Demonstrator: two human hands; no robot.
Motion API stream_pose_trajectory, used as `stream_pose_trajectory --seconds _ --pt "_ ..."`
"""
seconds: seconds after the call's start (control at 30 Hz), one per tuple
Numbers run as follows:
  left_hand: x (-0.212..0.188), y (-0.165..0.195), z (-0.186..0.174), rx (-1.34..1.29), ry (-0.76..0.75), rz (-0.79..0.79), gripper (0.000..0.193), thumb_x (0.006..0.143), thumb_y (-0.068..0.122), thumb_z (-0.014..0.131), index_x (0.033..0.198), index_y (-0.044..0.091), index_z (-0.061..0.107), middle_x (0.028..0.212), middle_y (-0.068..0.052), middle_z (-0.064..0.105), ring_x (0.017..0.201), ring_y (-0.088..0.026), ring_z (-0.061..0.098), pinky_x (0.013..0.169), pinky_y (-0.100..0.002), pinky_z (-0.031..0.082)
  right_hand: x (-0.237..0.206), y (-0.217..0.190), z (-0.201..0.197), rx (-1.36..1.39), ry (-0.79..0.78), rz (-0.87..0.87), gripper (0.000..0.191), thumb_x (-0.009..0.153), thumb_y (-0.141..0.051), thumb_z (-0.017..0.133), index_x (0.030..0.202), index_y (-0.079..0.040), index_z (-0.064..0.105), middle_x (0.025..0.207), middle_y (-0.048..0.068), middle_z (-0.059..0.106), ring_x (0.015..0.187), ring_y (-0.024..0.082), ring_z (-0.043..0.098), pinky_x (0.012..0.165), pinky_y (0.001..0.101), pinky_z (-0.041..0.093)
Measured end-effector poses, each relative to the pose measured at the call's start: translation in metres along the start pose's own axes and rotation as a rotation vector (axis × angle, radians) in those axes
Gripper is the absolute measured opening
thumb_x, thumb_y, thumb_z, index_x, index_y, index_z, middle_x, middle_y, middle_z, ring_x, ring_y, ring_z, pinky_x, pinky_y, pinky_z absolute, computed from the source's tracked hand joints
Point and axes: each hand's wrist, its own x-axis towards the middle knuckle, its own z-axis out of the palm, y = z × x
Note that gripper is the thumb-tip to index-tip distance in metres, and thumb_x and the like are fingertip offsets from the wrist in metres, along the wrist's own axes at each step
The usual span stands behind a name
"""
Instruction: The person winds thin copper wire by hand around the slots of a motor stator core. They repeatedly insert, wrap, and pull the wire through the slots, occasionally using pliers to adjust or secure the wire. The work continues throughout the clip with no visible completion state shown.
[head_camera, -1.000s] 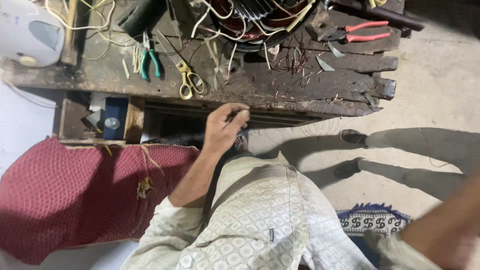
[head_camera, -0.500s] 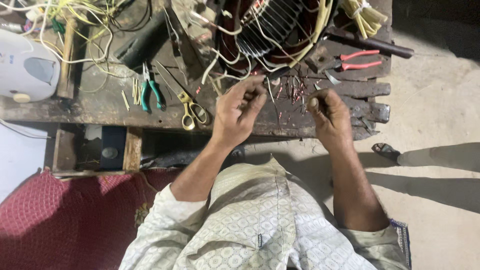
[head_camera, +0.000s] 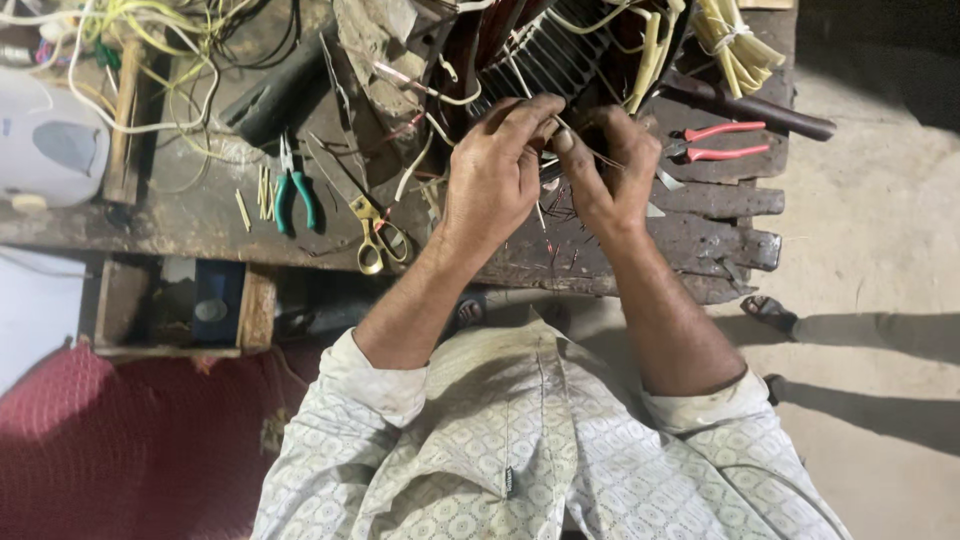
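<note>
Where the view begins, nearest the camera, a pale patterned shirt (head_camera: 540, 450) is seen, with its sleeves rolled up above both forearms, and a dark red woven cloth (head_camera: 130, 450) is spread at the lower left. Beyond the shirt, a rough wooden workbench (head_camera: 720, 240) is met, dark and stained. Above its front edge the two hands are brought close together. The left hand (head_camera: 495, 180) is curled, its fingertips pressed together on a thin wire (head_camera: 590, 150); the right hand (head_camera: 610, 175) is likewise closed, the same wire being pinched between thumb and fingers. The wire is held just in front of a motor stator (head_camera: 545, 60) with black ribs, from which pale sleeved leads are splayed.

To the left of the hands, yellow-handled scissors (head_camera: 375, 235) are laid on the bench, and green-handled pliers (head_camera: 295, 185) are set a little farther left, beside a few short yellow sleeve pieces (head_camera: 262, 190). Red-handled pliers (head_camera: 720, 140) are placed to the right of the hands, near a dark bar (head_camera: 760, 110). At the far left a white appliance (head_camera: 50, 140) is seen among tangled yellow and white wires (head_camera: 150, 30).
</note>
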Motion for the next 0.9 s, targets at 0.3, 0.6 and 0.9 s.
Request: stream_pose_trajectory --seconds 0.3,0.6,0.9 --pt "0.006 -0.003 0.017 0.183 0.218 0.080 0.024 0.099 0.006 0.073 0.122 0.013 0.069 0.120 -0.005 0.072 0.109 -0.024 0.075 0.090 -0.031 0.066 -0.007 0.017 -0.038 -0.140 -0.105 -0.249 0.017 0.100 -0.012 0.071 0.088 -0.001 0.065 0.075 0.011 0.062 0.064 0.018 0.058 0.056 0.0336 0.045" --pt "0.002 -0.015 0.020 0.031 0.163 0.009 0.019 0.106 0.006 0.065 0.125 0.008 0.068 0.120 -0.010 0.072 0.105 -0.015 0.076 0.087 -0.027 0.068 0.016 0.038 -0.050 -0.250 -0.250 -0.383 0.035 0.093 -0.031 0.080 0.094 0.000 0.065 0.079 0.009 0.060 0.067 0.018 0.058 0.055 0.0329 0.050" --pt "0.006 -0.021 0.035 0.159 0.238 0.041 0.016 0.103 0.012 0.069 0.119 0.010 0.071 0.118 -0.009 0.073 0.102 -0.019 0.076 0.081 -0.027 0.068 -0.013 0.026 -0.039 -0.039 -0.062 -0.295 0.016 0.108 -0.014 0.067 0.097 -0.003 0.065 0.082 0.005 0.062 0.064 0.013 0.058 0.055 0.0261 0.044"
